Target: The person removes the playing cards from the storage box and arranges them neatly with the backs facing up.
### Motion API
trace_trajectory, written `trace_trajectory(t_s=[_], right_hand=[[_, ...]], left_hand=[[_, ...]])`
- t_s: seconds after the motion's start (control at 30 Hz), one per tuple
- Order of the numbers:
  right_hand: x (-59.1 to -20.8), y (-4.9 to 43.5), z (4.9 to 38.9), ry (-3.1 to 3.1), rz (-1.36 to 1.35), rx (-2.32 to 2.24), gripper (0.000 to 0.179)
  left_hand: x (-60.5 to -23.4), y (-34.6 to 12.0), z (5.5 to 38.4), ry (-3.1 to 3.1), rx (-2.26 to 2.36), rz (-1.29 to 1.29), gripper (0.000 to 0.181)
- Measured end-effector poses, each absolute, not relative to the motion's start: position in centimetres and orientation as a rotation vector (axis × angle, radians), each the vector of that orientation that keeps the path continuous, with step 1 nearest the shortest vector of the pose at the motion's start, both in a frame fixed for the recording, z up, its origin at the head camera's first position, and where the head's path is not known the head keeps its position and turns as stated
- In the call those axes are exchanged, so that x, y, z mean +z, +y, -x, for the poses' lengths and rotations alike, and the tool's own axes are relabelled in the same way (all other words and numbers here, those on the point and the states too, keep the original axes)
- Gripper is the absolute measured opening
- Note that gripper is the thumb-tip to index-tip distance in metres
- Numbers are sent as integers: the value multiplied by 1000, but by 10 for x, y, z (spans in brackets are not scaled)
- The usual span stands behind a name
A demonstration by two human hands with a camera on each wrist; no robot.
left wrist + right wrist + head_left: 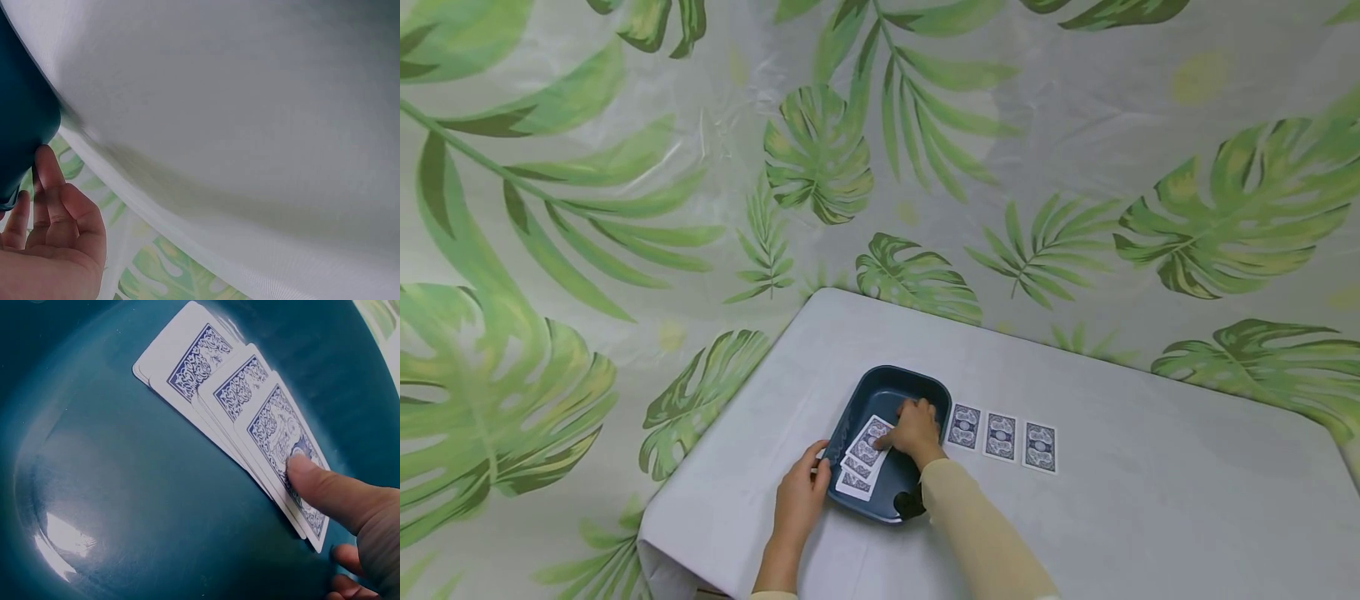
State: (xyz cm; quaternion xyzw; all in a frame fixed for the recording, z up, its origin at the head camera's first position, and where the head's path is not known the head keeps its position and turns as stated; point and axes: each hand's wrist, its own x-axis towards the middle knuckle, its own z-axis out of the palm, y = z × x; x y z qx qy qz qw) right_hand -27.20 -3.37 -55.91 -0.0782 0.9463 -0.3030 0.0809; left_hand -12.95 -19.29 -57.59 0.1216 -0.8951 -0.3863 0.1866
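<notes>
A dark blue-green tray with rounded corners stands on the table. Inside lie playing cards, face down with ornate dark-blue backs, overlapping in a stepped fan. My right hand reaches into the tray and rests its thumb on the uppermost card. Its other visible fingers bend beside the card's end, towards the tray's right wall. My left hand is at the tray's left side. In the left wrist view its fingertips touch the outer wall, with the fingers loosely bent.
To the right of the tray, three face-down cards lie in a row: a near one, a middle one and a far one. A white cloth covers the table. Behind it hangs a leaf-patterned sheet.
</notes>
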Motion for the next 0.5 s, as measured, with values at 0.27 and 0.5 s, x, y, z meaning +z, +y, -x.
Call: trace_trajectory(t_s=[0.27,0.5], right_hand=[[-558,-35,272,2828,199,-864,67],[-557,-38,274,2831,155,-811,88]], left_hand=[[-575,-193,129,-2511,-1089,-338,32],[-575,-193,130,-2523,-1093,-352,32]])
